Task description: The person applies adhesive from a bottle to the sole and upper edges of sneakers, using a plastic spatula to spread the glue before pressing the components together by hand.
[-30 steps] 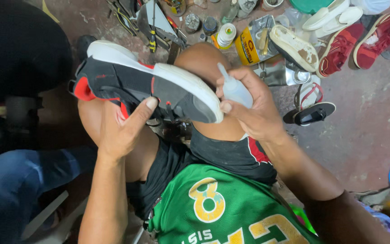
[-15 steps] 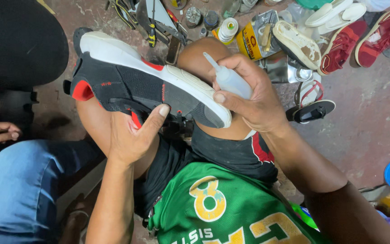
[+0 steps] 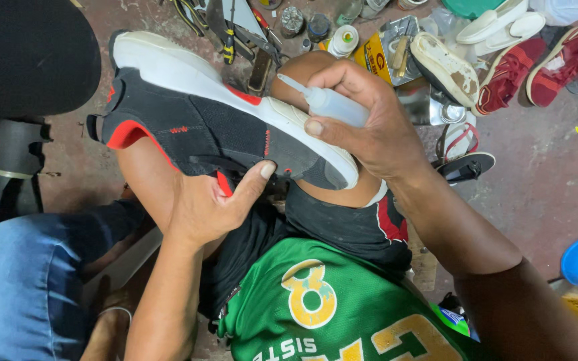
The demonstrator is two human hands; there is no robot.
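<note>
The right hand [image 3: 376,127] has swung its small glue bottle [image 3: 332,103] nozzle-first toward the sole seam — gluing looks underway; the left hand [image 3: 209,204] still clasps the black sneaker [image 3: 195,127].

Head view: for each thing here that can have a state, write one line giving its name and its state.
Black sneaker: on its side across the knees, left hand gripping it.
Squeeze bottle: uncapped, nozzle at the white sole, held in the right hand.
Red shoes: lying on the floor.
</note>
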